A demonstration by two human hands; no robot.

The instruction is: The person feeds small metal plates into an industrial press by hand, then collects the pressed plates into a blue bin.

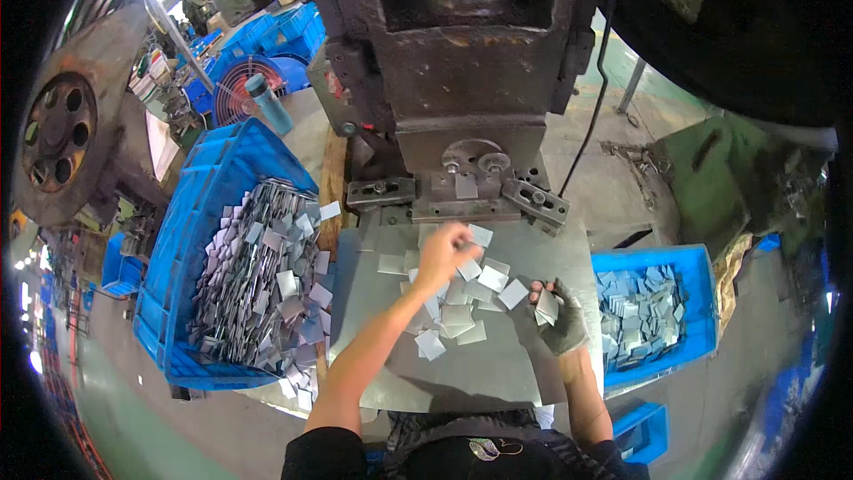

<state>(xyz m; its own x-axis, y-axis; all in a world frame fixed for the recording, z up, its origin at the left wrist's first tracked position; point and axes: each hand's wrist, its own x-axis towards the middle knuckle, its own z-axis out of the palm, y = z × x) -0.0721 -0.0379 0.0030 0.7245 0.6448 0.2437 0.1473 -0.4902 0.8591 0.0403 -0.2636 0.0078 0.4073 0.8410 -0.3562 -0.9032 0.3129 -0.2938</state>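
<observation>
While the right hand [565,329] holds silver-grey rectangular metal plates [547,307], the left hand [444,258] — grip too blurred to tell — is closer to matching loose plates [458,316] on its near side.

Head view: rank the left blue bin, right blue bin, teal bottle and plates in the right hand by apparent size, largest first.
1. Left blue bin
2. Right blue bin
3. Teal bottle
4. Plates in the right hand
</observation>
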